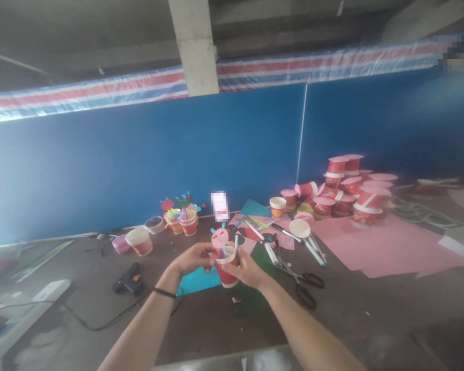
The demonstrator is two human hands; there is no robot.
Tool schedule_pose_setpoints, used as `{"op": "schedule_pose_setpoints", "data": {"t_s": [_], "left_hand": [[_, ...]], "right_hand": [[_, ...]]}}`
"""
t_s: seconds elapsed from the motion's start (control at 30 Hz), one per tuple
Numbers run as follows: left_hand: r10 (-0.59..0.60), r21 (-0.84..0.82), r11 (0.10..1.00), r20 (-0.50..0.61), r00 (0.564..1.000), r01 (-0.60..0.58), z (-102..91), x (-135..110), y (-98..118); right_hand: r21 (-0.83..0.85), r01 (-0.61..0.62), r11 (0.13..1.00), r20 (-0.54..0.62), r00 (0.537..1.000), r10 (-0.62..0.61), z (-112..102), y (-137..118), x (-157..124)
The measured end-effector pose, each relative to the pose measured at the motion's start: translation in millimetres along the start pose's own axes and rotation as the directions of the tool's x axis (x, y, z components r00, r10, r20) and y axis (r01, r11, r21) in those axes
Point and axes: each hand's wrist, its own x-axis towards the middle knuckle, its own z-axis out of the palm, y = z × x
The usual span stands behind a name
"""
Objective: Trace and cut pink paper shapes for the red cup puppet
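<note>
A red paper cup (227,275) with a white rim is held upright above the dark table in front of me. A round pink paper face (219,238) with blue antennae rises from the cup's left side. My left hand (195,257) is closed at the left edge of the cup, just below the face. From the right, my right hand (247,267) grips the cup, its thumb over the rim; a thin white stick (236,242) stands up beside it. Blue paper (199,281) and green paper (261,273) lie under and around the cup.
Black-handled scissors (303,283) and pens lie to the right, before large pink sheets (363,245). Behind these, red cups (336,167) are piled up. At left are a glue gun (129,278) with its cord, a power strip (34,314) and decorated cups (187,224). A blue partition (139,159) stands behind.
</note>
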Motion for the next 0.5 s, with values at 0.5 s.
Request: {"op": "schedule_pose_setpoints", "data": {"t_s": [0.5], "left_hand": [[0.013,-0.233,0.947,-0.659,0.752,-0.221,40.9,10,-44]], "right_hand": [[-0.054,-0.025,0.998,-0.242,0.97,0.011,1,22,-6]]}}
